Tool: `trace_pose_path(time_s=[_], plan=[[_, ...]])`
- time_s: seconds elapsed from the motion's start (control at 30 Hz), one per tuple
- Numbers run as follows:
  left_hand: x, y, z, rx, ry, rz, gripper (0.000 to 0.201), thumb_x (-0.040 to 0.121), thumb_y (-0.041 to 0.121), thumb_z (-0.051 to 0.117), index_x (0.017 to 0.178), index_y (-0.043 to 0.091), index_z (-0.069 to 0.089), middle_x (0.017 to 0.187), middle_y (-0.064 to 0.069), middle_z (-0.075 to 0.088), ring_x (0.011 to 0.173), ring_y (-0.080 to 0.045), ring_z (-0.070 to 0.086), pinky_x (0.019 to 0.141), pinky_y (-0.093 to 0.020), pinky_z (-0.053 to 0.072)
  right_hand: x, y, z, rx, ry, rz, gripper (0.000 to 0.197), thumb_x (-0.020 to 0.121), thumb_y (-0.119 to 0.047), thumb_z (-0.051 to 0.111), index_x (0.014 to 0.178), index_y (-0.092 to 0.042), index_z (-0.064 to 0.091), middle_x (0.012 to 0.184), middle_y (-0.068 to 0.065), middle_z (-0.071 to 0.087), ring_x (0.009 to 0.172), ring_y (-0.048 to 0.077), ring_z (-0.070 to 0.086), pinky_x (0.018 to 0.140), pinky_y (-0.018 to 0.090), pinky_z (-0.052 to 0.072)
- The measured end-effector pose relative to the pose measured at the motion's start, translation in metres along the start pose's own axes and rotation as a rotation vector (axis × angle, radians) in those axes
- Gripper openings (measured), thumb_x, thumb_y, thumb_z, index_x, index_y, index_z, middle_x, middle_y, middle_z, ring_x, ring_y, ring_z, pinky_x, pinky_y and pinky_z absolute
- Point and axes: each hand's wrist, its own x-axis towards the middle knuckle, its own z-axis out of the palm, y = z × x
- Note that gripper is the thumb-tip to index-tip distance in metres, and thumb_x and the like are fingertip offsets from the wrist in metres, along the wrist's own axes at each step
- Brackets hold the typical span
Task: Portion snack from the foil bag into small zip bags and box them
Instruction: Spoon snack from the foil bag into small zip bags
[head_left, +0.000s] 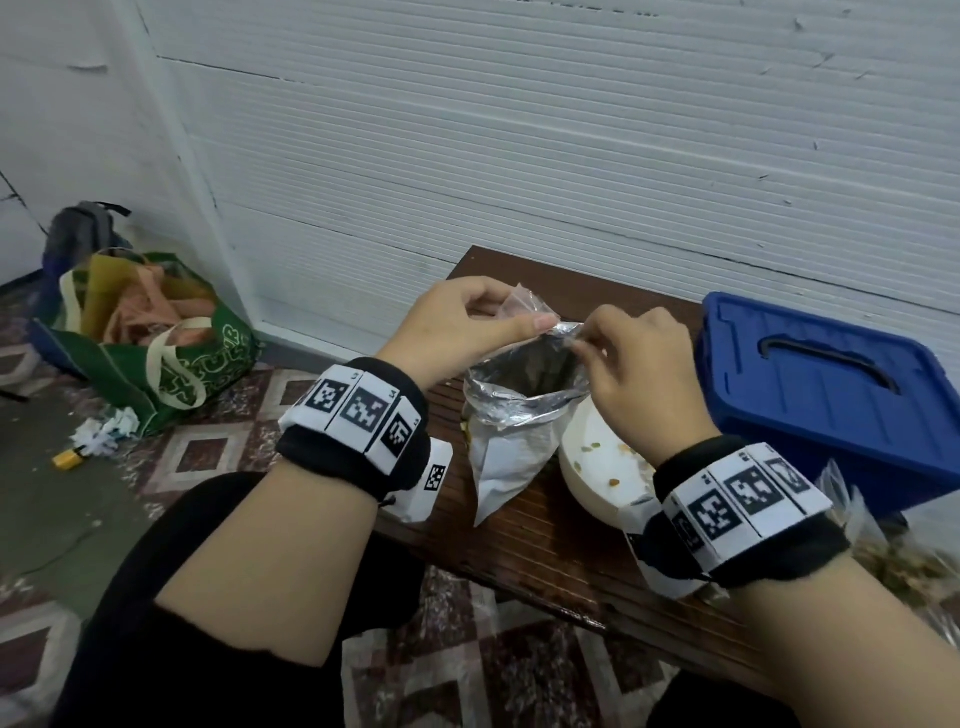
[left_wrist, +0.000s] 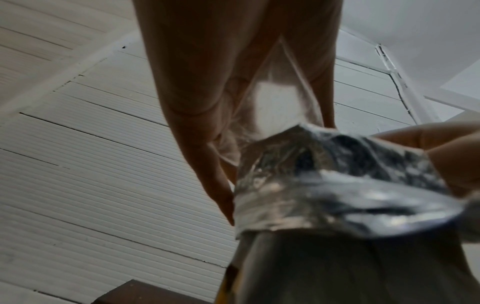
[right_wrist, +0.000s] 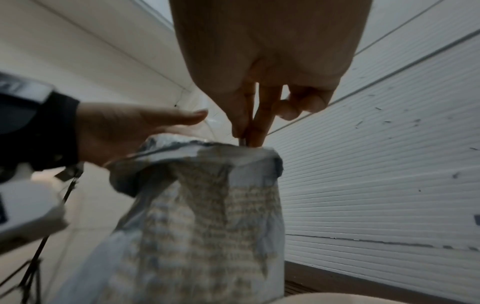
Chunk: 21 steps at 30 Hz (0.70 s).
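Observation:
The foil bag stands open on the wooden table; its silver rim is folded outward. My left hand grips a small clear zip bag just above the foil mouth, and its thumb lies along the rim's left edge. In the left wrist view the clear zip bag sits between the fingers, above the foil bag. My right hand pinches the right side of the rim. The right wrist view shows the fingertips closed on the top edge of the foil bag. What is inside the bag is dark and hidden.
A white bowl with a few snack crumbs sits right of the foil bag. A blue lidded box stands at the table's right end, with filled clear bags in front of it. A green tote lies on the floor at left.

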Motion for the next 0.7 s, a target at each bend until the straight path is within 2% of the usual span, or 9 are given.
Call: trace_pose_path(time_s=[0.13,0.2,0.27,0.37,0.43,0.5,0.6,0.63,0.7], plan=[[-0.001,0.001,0.002,-0.003,-0.015,-0.022,0.047,0.062,0.051,0.084,0.097,0.021,0.072,0.095,0.009,0.074,0.096,-0.005,0.067,0.095,-0.035,0.053,-0.004,-0.008,0.012,0.026,-0.105,-0.029,0.01,0.087,-0.017,0.064,0.079,-0.015,0.06,0.066,-0.003,0.052,0.078,0.026,0.047,0.074,0.038,0.034],[-0.002,0.002,0.002,0.001,-0.015,-0.026,0.041,0.068,0.043,0.082,0.099,0.019,0.072,0.096,0.008,0.074,0.095,-0.004,0.067,0.094,-0.032,0.053,-0.002,-0.01,0.013,0.097,-0.115,0.039,0.017,0.087,-0.018,0.065,0.073,-0.018,0.055,0.062,-0.007,0.047,0.079,0.025,0.046,0.075,0.036,0.034],[-0.003,0.004,0.003,0.001,-0.017,-0.023,0.039,0.07,0.041,0.081,0.1,0.018,0.071,0.095,0.008,0.073,0.093,-0.003,0.067,0.092,-0.03,0.054,0.002,-0.009,0.013,0.186,-0.117,0.128,0.019,0.088,-0.019,0.064,0.072,-0.015,0.054,0.064,0.0,0.056,0.078,0.027,0.053,0.076,0.038,0.041],[-0.005,0.004,0.003,0.001,-0.024,-0.021,0.039,0.07,0.042,0.081,0.099,0.018,0.072,0.094,0.008,0.073,0.092,-0.002,0.067,0.092,-0.029,0.053,0.004,-0.01,0.01,0.306,-0.066,0.256,0.017,0.09,-0.017,0.062,0.076,-0.008,0.059,0.07,0.008,0.064,0.074,0.025,0.058,0.071,0.037,0.047],[-0.006,0.005,0.002,0.006,-0.026,-0.026,0.039,0.07,0.044,0.081,0.099,0.019,0.072,0.095,0.008,0.073,0.093,-0.003,0.067,0.093,-0.03,0.053,0.005,-0.01,0.006,0.361,-0.004,0.352,0.02,0.092,-0.017,0.06,0.073,-0.012,0.057,0.068,0.001,0.06,0.067,0.016,0.055,0.063,0.028,0.043],[-0.006,0.005,0.001,0.014,-0.023,-0.027,0.039,0.07,0.045,0.08,0.099,0.02,0.072,0.097,0.008,0.073,0.095,-0.004,0.067,0.094,-0.031,0.052,0.008,-0.008,0.0,0.39,0.086,0.44,0.022,0.093,-0.017,0.058,0.071,-0.016,0.055,0.067,-0.003,0.057,0.063,0.011,0.052,0.061,0.026,0.039],[-0.009,0.007,-0.003,0.044,-0.021,-0.014,0.037,0.071,0.046,0.078,0.1,0.023,0.071,0.1,0.013,0.071,0.097,0.001,0.063,0.091,-0.022,0.049,0.014,-0.001,-0.006,0.416,0.182,0.557,0.018,0.094,-0.018,0.056,0.08,-0.007,0.058,0.068,-0.001,0.058,0.063,0.006,0.058,0.062,0.024,0.044],[-0.01,0.009,-0.006,0.065,-0.02,-0.005,0.037,0.072,0.047,0.077,0.101,0.025,0.07,0.101,0.016,0.069,0.098,0.003,0.061,0.088,-0.019,0.048,0.015,0.001,-0.009,0.408,0.194,0.591,0.02,0.094,-0.019,0.055,0.081,-0.004,0.059,0.066,-0.003,0.056,0.057,0.001,0.055,0.058,0.021,0.041],[-0.011,0.011,-0.012,0.127,-0.016,0.023,0.041,0.072,0.05,0.076,0.104,0.026,0.069,0.104,0.019,0.066,0.098,0.004,0.058,0.081,-0.016,0.045,0.018,0.005,-0.014,0.404,0.209,0.648,0.025,0.094,-0.018,0.055,0.073,-0.006,0.057,0.063,-0.005,0.049,0.053,0.003,0.048,0.057,0.024,0.036]])
